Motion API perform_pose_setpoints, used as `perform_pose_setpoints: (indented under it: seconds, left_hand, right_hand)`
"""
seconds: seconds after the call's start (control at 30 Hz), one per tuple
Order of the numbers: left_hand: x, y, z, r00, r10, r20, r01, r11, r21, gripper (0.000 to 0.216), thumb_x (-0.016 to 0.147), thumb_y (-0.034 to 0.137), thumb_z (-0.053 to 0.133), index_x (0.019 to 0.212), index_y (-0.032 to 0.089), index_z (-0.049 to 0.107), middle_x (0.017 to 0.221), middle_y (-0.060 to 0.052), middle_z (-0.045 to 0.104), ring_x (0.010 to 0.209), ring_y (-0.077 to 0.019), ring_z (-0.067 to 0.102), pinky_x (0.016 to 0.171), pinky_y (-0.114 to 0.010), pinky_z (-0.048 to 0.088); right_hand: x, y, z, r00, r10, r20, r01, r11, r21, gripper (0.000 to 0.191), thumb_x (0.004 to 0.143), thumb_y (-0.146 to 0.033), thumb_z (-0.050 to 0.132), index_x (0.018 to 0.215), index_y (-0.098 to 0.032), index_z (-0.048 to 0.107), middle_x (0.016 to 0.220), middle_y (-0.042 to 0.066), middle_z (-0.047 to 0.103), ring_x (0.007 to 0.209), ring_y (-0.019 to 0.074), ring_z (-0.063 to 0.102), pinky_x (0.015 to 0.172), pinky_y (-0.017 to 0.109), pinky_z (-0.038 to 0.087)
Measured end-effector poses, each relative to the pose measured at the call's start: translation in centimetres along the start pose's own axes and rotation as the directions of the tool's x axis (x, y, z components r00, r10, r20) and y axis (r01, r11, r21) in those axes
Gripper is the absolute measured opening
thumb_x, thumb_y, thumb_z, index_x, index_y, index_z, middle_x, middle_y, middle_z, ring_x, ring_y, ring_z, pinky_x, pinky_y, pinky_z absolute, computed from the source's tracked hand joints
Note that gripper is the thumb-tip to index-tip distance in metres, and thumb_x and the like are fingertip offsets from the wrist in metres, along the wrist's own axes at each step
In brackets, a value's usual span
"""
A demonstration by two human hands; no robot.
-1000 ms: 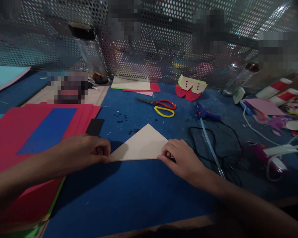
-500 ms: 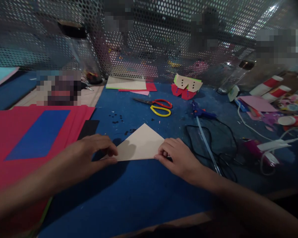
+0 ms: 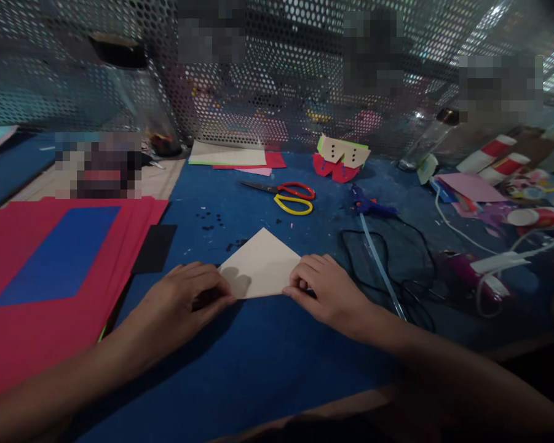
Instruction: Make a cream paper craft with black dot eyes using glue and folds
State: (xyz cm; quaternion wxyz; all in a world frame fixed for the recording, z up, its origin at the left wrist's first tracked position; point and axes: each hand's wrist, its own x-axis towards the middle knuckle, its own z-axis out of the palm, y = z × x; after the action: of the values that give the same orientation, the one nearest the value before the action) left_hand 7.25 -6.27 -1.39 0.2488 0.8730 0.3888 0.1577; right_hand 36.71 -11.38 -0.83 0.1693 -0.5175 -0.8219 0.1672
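A pale cream paper folded into a triangle (image 3: 262, 266) lies on the blue table top (image 3: 258, 363), its long edge toward me. My left hand (image 3: 187, 299) covers the triangle's left corner with curled fingers pressing down along the fold. My right hand (image 3: 328, 292) pinches the right corner, fingers curled and pressed on the paper.
A stack of red sheets with a blue sheet on top (image 3: 55, 264) lies at the left, a black scrap (image 3: 155, 248) beside it. Red-and-yellow scissors (image 3: 291, 197), a blue glue gun (image 3: 371, 208) with black cable, paper crafts and cups (image 3: 498, 157) crowd the back and right. A perforated metal screen (image 3: 267, 80) closes the back.
My left hand has slid to the right along the folded edge and now covers the left corner. The right hand has stayed on its corner. The view shifted slightly.
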Motion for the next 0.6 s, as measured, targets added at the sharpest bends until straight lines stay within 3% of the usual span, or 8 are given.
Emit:
perform_pose_setpoints:
  seconds: [0.33,0.6]
  left_hand:
    - [0.03,0.08,0.1,0.998,-0.061,-0.025,0.061,0.998,0.005,0.025,0.096,0.048,0.064,0.091,0.024,0.069,0.081,0.0,0.072,0.077,-0.0216,0.063,0.074,-0.033,0.043]
    - [-0.08,0.3,0.07,0.998,0.047,-0.03,-0.044,0.993,0.107,0.021,0.101,0.039,0.058,0.092,0.024,0.068,0.086,0.0,0.071,0.082,-0.0218,0.064,0.08,-0.035,0.04]
  right_hand:
    - [-0.01,-0.27,-0.25,1.0,0.017,0.007,-0.017,1.0,-0.02,0.021,0.101,-0.034,0.066,0.087,-0.02,0.06,0.092,0.0,0.066,0.085,0.0168,0.056,0.079,0.033,0.031]
    - [0.05,-0.45,-0.42,0.999,0.037,0.004,-0.037,0.999,-0.036,0.023,0.101,-0.035,0.066,0.086,-0.02,0.061,0.091,0.0,0.066,0.084,0.0169,0.056,0.078,0.034,0.031]
